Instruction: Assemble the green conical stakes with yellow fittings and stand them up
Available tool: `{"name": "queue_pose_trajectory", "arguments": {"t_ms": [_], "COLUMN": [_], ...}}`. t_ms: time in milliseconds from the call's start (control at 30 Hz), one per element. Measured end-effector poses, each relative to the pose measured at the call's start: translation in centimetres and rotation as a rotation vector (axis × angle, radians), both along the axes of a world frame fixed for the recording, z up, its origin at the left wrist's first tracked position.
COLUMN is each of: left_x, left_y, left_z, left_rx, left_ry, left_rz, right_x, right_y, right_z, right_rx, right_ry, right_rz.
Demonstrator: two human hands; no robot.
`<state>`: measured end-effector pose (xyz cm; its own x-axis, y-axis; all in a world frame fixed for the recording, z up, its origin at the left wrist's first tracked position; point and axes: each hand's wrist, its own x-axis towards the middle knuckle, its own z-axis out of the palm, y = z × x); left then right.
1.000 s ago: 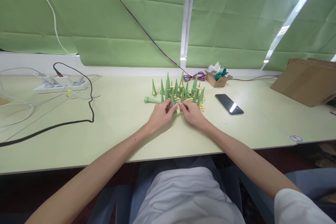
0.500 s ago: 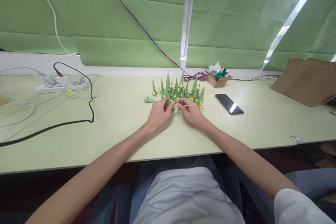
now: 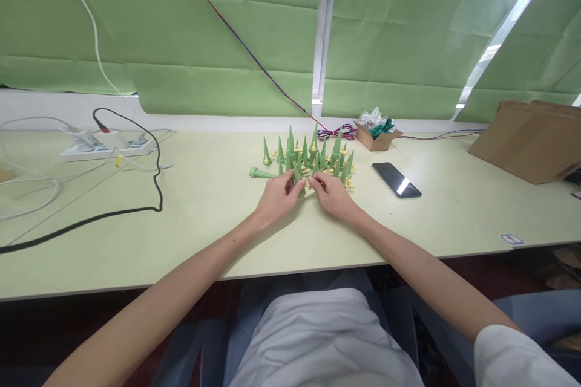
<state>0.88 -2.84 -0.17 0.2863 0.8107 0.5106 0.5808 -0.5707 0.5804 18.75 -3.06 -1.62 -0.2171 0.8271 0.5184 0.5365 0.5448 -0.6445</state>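
My left hand [image 3: 279, 196] is closed around a green plastic watering spike [image 3: 298, 173], its pointed tip upward, near the front of the cluster. Close beside it, the fingers of my right hand [image 3: 333, 193] pinch a small yellow valve piece [image 3: 308, 183] at that spike's side; the fingertips partly cover it. Right behind both hands stand several more green spikes [image 3: 290, 144] with yellow valve pieces on them, mostly point up. One green spike [image 3: 259, 173] lies on its side, left of the group.
A black phone [image 3: 396, 180] lies right of the spikes on the table [image 3: 190, 248]. Behind it sits a small cardboard box [image 3: 376, 139] with plastic wrap and green material. A large cardboard box [image 3: 526, 142] stands far right. A power strip [image 3: 106, 150] with trailing cables occupies the left.
Both hands have shifted very slightly to the right, with the spike in my left hand moving along. The other spikes and the phone stay where they were.
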Motion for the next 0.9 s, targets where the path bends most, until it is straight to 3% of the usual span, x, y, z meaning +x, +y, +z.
{"name": "queue_pose_trajectory", "arguments": {"t_ms": [367, 700, 900], "left_x": [0.11, -0.13, -0.08], "left_y": [-0.05, 0.18, 0.02], "left_z": [-0.17, -0.09, 0.0], "left_rx": [0.003, 0.0, 0.012], "left_ry": [0.028, -0.003, 0.002], "left_rz": [-0.043, 0.035, 0.006], "right_x": [-0.17, -0.13, -0.1], "right_y": [0.08, 0.18, -0.01], "right_z": [0.08, -0.54, -0.39], "right_rx": [-0.103, -0.062, -0.045], "right_ry": [-0.052, 0.05, 0.002], "right_rz": [-0.042, 0.073, 0.041]}}
